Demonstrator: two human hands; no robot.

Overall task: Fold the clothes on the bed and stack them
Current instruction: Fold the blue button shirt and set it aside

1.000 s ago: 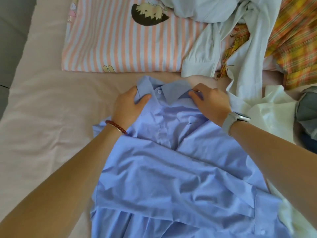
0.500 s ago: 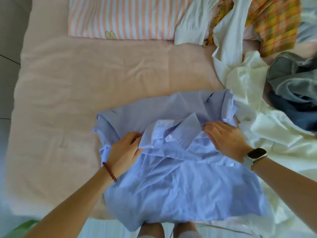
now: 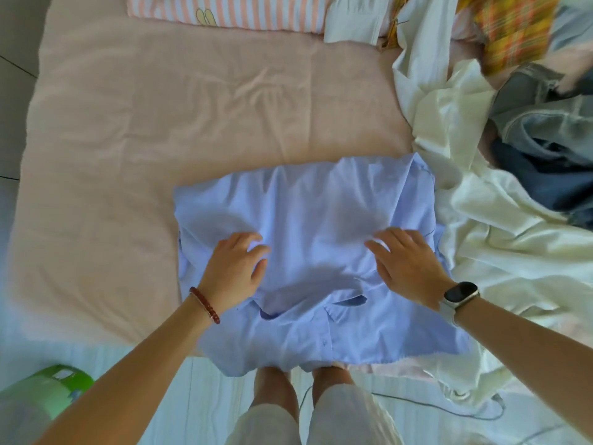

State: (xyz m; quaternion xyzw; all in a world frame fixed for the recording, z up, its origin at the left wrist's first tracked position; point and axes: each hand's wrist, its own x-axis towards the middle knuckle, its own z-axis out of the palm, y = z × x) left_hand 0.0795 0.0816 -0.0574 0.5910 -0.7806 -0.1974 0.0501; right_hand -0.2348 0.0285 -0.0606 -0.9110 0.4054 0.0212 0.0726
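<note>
A light blue button shirt [image 3: 308,216] lies folded over on the near edge of the pink bed [image 3: 160,123], its lower hem hanging past the edge. My left hand [image 3: 236,268], with a red bead bracelet, rests flat on the shirt's left part, fingers spread. My right hand [image 3: 407,264], with a dark wristband, presses flat on the right part. Neither hand grips the cloth. The collar is hidden under the fold.
A heap of unfolded clothes lies to the right: a cream garment [image 3: 500,239], a pale shirt [image 3: 423,53], grey-blue denim [image 3: 552,130] and a yellow plaid piece [image 3: 513,30]. A striped pillow [image 3: 231,11] sits at the head. A green object [image 3: 48,393] is on the floor, left.
The shirt's top half with the collar has been folded down toward me, then covered. Both hands let go of the collar area and now lie flat on the fold. The camera tilted down.
</note>
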